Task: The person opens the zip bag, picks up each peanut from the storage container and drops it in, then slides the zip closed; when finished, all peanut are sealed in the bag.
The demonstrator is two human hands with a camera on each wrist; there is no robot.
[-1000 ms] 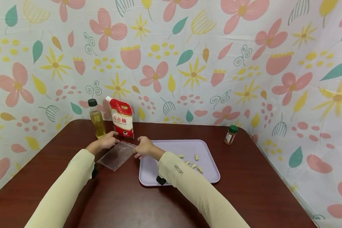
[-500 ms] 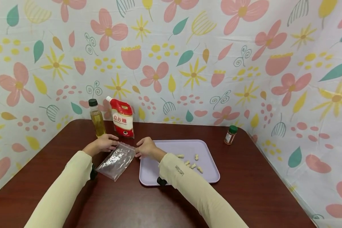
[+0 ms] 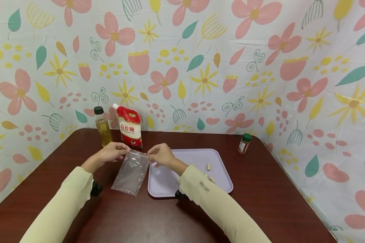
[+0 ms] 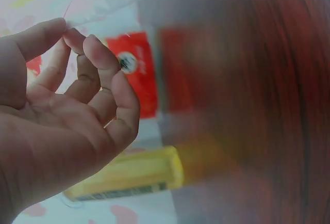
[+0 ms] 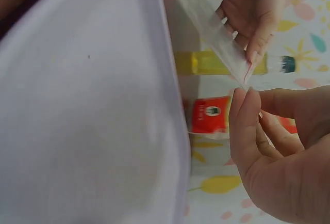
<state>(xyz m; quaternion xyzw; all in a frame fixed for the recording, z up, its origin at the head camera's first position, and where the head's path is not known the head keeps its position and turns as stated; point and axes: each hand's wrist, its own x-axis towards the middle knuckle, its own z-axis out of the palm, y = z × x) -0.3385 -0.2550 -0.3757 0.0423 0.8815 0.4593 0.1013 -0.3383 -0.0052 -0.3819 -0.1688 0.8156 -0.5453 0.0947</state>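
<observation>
A clear zip-top plastic bag (image 3: 130, 173) hangs between both hands, its zip edge uppermost and its lower end over the table left of the tray. The left hand (image 3: 111, 152) pinches one top corner between thumb and index finger; the other fingers curl loosely in the left wrist view. At the opposite top corner, the right hand (image 3: 163, 156) pinches the bag between thumb and fingertips. In the right wrist view a red line runs along the bag's (image 5: 227, 53) top edge, between the two pinches. The bag looks flat, with nothing visible inside.
A lilac tray (image 3: 197, 154) with several peanuts (image 3: 209, 167) lies beside the right hand, partly hidden by that forearm. Behind the left hand stand an oil bottle (image 3: 103, 130) and a red sugar pouch (image 3: 130, 126). A green-capped jar (image 3: 244, 143) stands at the back right.
Lying low on the table at first, the bag has been lifted by its top edge and now hangs more upright. Both hands have come to pinch its corners, and the right hand has shifted slightly right.
</observation>
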